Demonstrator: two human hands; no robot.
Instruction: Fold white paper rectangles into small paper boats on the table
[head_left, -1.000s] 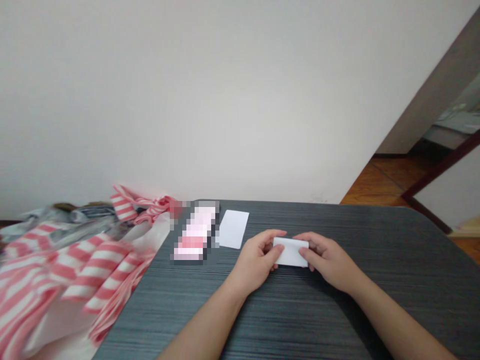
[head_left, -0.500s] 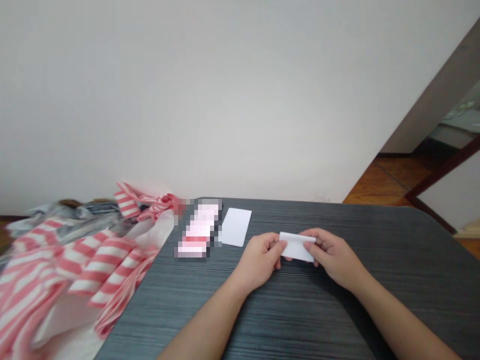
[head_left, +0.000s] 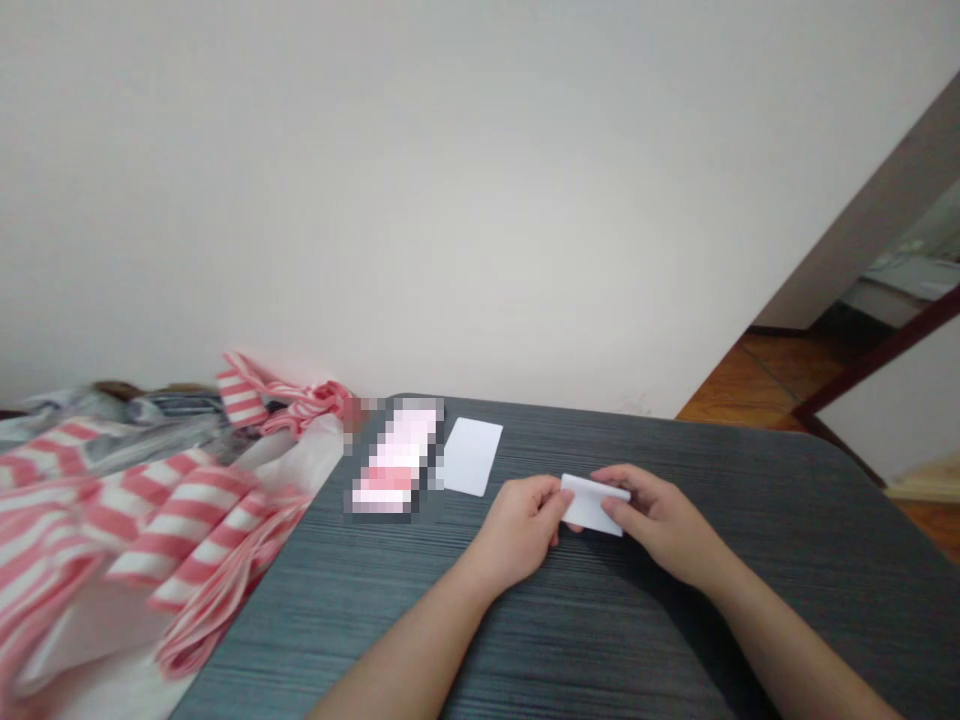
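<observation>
Between my two hands is a small piece of white paper (head_left: 592,508), folded over along its far edge and held a little above the dark table. My left hand (head_left: 525,530) pinches its left end, thumb on top and fingers beneath. At the other end, my right hand (head_left: 660,520) grips the paper between thumb and fingers, with its forefinger along the folded edge. The undersides of the fingers are partly hidden by the paper.
A flat white card (head_left: 472,457) lies on the dark wood-grain table (head_left: 360,610), left of my hands. Beside it is a blurred-out phone-like object (head_left: 397,455). Red-and-white striped cloth (head_left: 187,515) is heaped left of the table. A pale wall (head_left: 480,200) rises behind.
The paper's right end has dipped slightly, and my right fingers have shifted along its folded edge. Both hands keep hold of it. The camera view has turned a little.
</observation>
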